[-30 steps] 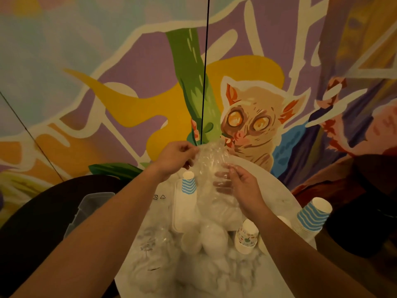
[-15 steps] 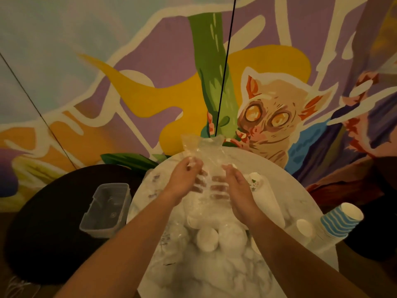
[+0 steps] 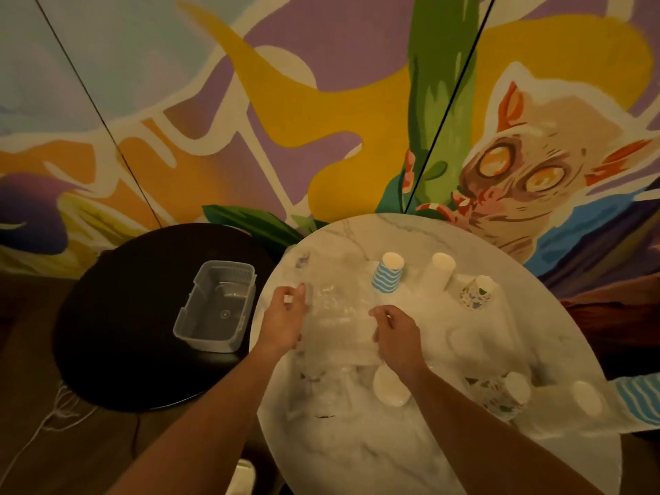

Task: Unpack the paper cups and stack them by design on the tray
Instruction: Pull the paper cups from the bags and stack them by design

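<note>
Head view: both hands work the clear plastic wrapper [image 3: 337, 312], which lies crumpled and glossy on the white marble table [image 3: 393, 455], between them. Left hand [image 3: 285, 317] pinches the wrapper's left edge, fingers curled. Right hand [image 3: 394, 332] grips its right edge, fingers bent inward. The wrapper's long axis appears to run away from the person.

The blue-striped cup [image 3: 387, 276] stands inverted just beyond the wrapper, nearer the right hand. A plain white cup [image 3: 441, 271] and a floral cup [image 3: 476, 292] stand further right, also inverted. Cups are tapered paper, matte.

A translucent plastic tray [image 3: 218, 309], rectangular and ribbed, sits on the dark side table [image 3: 118, 316], left of the left hand, so judged the nearer reach for that hand
</note>
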The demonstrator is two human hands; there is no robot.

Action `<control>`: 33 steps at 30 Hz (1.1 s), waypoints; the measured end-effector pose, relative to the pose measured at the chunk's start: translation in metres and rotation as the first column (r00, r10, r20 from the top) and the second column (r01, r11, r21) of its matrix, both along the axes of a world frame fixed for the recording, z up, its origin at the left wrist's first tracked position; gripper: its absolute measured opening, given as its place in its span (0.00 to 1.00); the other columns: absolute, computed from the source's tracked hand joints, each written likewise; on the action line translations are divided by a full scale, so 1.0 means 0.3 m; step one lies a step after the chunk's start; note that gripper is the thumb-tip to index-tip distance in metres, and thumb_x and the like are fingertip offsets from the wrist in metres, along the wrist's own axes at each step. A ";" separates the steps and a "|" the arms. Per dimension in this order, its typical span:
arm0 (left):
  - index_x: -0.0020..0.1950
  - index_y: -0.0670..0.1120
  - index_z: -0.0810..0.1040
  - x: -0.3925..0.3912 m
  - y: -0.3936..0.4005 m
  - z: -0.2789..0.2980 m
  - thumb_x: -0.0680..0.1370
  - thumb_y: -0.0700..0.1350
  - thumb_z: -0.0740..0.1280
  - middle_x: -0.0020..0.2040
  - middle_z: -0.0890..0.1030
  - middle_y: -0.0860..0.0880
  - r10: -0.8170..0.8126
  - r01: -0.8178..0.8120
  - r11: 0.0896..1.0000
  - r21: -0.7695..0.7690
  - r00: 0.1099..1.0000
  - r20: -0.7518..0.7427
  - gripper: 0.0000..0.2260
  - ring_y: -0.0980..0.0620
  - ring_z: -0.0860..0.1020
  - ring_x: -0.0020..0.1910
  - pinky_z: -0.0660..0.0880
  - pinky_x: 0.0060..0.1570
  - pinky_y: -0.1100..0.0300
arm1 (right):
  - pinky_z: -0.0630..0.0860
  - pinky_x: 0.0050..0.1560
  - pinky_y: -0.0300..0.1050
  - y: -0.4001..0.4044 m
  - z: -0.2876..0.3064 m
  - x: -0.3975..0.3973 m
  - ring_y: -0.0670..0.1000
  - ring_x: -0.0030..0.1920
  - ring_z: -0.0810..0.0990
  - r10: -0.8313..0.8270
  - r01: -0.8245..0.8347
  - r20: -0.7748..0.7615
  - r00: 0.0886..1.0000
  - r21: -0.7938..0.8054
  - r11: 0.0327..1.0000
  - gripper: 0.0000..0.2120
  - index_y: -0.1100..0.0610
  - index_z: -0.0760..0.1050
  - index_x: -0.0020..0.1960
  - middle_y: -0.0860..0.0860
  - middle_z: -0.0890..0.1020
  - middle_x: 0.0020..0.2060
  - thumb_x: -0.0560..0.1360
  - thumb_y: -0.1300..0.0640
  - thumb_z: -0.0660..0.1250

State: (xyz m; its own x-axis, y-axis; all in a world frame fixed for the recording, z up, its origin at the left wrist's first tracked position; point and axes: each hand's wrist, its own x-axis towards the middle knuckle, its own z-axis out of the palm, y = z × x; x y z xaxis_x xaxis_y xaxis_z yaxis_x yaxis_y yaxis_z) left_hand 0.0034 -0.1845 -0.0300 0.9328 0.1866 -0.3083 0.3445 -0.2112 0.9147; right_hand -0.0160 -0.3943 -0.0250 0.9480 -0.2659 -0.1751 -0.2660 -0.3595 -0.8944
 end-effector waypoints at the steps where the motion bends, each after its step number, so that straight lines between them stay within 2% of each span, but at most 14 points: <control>1: 0.62 0.52 0.70 0.001 0.003 -0.011 0.82 0.61 0.60 0.51 0.83 0.51 -0.021 0.021 1.000 -0.019 0.999 -0.024 0.15 0.49 0.78 0.33 0.71 0.23 0.62 | 0.71 0.31 0.41 0.013 -0.014 0.013 0.44 0.21 0.72 0.032 -0.032 -0.006 0.999 -0.010 0.999 0.10 0.49 0.81 0.44 0.51 0.78 0.25 0.81 0.55 0.64; 3: 0.63 0.54 0.71 0.011 0.009 -0.034 0.83 0.56 0.63 0.50 0.84 0.52 -0.038 0.037 0.998 -0.052 0.999 -0.022 0.12 0.49 0.81 0.39 0.72 0.28 0.60 | 0.71 0.34 0.41 0.040 -0.027 0.040 0.44 0.22 0.72 0.084 -0.083 0.014 0.996 -0.037 0.996 0.09 0.48 0.81 0.45 0.51 0.77 0.24 0.81 0.55 0.64; 6: 0.59 0.56 0.76 0.039 0.024 -0.038 0.83 0.49 0.66 0.50 0.83 0.55 0.051 -0.042 0.995 -0.095 0.994 0.096 0.06 0.55 0.82 0.48 0.77 0.40 0.63 | 0.70 0.32 0.38 0.080 -0.014 0.086 0.43 0.23 0.72 0.092 -0.090 0.086 0.992 -0.026 0.996 0.10 0.48 0.80 0.46 0.50 0.76 0.25 0.82 0.57 0.63; 10: 0.59 0.61 0.76 0.085 0.055 -0.023 0.83 0.49 0.63 0.52 0.79 0.60 0.115 -0.124 0.992 0.024 0.963 0.243 0.08 0.57 0.78 0.41 0.77 0.42 0.65 | 0.71 0.29 0.37 0.139 -0.012 0.155 0.44 0.24 0.72 0.094 -0.095 0.126 0.988 -0.001 0.996 0.10 0.49 0.80 0.46 0.49 0.76 0.24 0.83 0.56 0.63; 14: 0.69 0.59 0.72 0.169 0.084 -0.081 0.83 0.49 0.64 0.59 0.76 0.56 -0.190 0.127 0.949 0.289 0.961 0.202 0.15 0.56 0.78 0.54 0.76 0.55 0.61 | 0.73 0.31 0.41 0.169 -0.083 0.206 0.42 0.23 0.74 0.185 -0.190 -0.077 0.980 -0.065 0.980 0.10 0.51 0.80 0.50 0.49 0.81 0.28 0.83 0.51 0.62; 16: 0.73 0.57 0.69 0.195 0.093 -0.113 0.82 0.49 0.64 0.59 0.77 0.52 -0.283 0.207 0.892 0.401 0.949 0.139 0.18 0.55 0.77 0.54 0.75 0.54 0.60 | 0.78 0.38 0.44 0.172 -0.119 0.209 0.42 0.29 0.79 0.194 -0.214 -0.184 0.964 -0.095 0.972 0.14 0.54 0.79 0.59 0.52 0.84 0.36 0.82 0.46 0.62; 18: 0.74 0.57 0.68 0.212 0.100 -0.135 0.82 0.50 0.64 0.61 0.76 0.52 -0.319 0.230 0.857 0.462 0.940 0.123 0.19 0.54 0.77 0.54 0.75 0.53 0.60 | 0.78 0.55 0.48 0.172 -0.142 0.208 0.51 0.48 0.82 0.162 -0.207 -0.218 0.963 -0.206 0.956 0.23 0.56 0.74 0.68 0.55 0.83 0.50 0.80 0.42 0.64; 20: 0.73 0.56 0.69 0.236 0.105 -0.158 0.83 0.49 0.63 0.65 0.74 0.51 -0.372 0.241 0.810 0.535 0.916 0.151 0.18 0.52 0.76 0.59 0.75 0.57 0.58 | 0.73 0.62 0.52 0.180 -0.154 0.198 0.56 0.62 0.75 0.173 -0.228 -0.173 0.970 -0.384 0.895 0.30 0.57 0.66 0.74 0.56 0.76 0.62 0.79 0.41 0.65; 22: 0.72 0.54 0.71 0.267 0.108 -0.184 0.82 0.47 0.63 0.67 0.72 0.49 -0.449 0.269 0.752 0.602 0.877 0.169 0.17 0.49 0.72 0.65 0.73 0.64 0.54 | 0.73 0.63 0.54 0.207 -0.143 0.165 0.57 0.64 0.72 0.299 -0.254 -0.029 0.954 -0.609 0.751 0.28 0.55 0.66 0.74 0.55 0.73 0.65 0.78 0.44 0.65; 24: 0.71 0.52 0.73 0.295 0.106 -0.223 0.81 0.44 0.64 0.69 0.71 0.47 -0.564 0.298 0.636 0.711 0.809 0.165 0.18 0.46 0.68 0.67 0.71 0.68 0.49 | 0.75 0.62 0.53 0.242 -0.156 0.110 0.55 0.64 0.73 0.521 -0.312 0.050 0.852 -0.751 0.583 0.22 0.52 0.72 0.68 0.53 0.74 0.64 0.76 0.47 0.62; 27: 0.75 0.56 0.69 0.338 0.107 -0.273 0.80 0.41 0.64 0.76 0.65 0.48 -0.729 0.360 0.397 0.844 0.683 0.051 0.23 0.43 0.62 0.75 0.65 0.74 0.45 | 0.73 0.66 0.55 0.270 -0.229 0.031 0.55 0.67 0.72 0.669 -0.481 -0.127 0.732 -0.791 0.377 0.18 0.49 0.76 0.62 0.52 0.75 0.66 0.75 0.46 0.59; 29: 0.78 0.59 0.62 0.364 0.114 -0.296 0.81 0.40 0.63 0.79 0.60 0.50 -0.808 0.463 0.277 0.842 0.586 -0.056 0.28 0.44 0.57 0.78 0.61 0.77 0.47 | 0.73 0.67 0.58 0.254 -0.268 0.016 0.57 0.68 0.73 0.644 -0.550 -0.231 0.729 -0.759 0.350 0.20 0.49 0.77 0.63 0.54 0.75 0.66 0.75 0.46 0.57; 31: 0.81 0.58 0.58 0.389 0.131 -0.313 0.83 0.45 0.60 0.81 0.58 0.50 -0.823 0.537 0.220 0.814 0.550 -0.141 0.27 0.43 0.57 0.79 0.61 0.77 0.47 | 0.70 0.69 0.59 0.237 -0.270 0.025 0.59 0.70 0.72 0.636 -0.611 -0.293 0.714 -0.705 0.361 0.21 0.51 0.76 0.64 0.56 0.74 0.68 0.76 0.47 0.55; 33: 0.81 0.56 0.57 0.399 0.140 -0.316 0.84 0.49 0.58 0.81 0.58 0.49 -0.813 0.556 0.218 0.802 0.558 -0.167 0.25 0.42 0.58 0.78 0.62 0.75 0.44 | 0.66 0.71 0.59 0.226 -0.263 0.039 0.61 0.73 0.68 0.666 -0.655 -0.319 0.674 -0.675 0.339 0.20 0.51 0.74 0.65 0.57 0.71 0.71 0.77 0.47 0.56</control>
State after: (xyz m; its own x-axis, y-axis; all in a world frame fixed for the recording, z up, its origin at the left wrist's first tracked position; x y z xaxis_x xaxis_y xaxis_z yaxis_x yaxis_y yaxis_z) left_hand 0.1231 -0.1426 -0.1247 0.8143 -0.5509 -0.1829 -0.4880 -0.8204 0.2980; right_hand -0.0042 -0.3266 -0.1039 0.8730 0.4247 -0.2398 0.3613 -0.8934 -0.2670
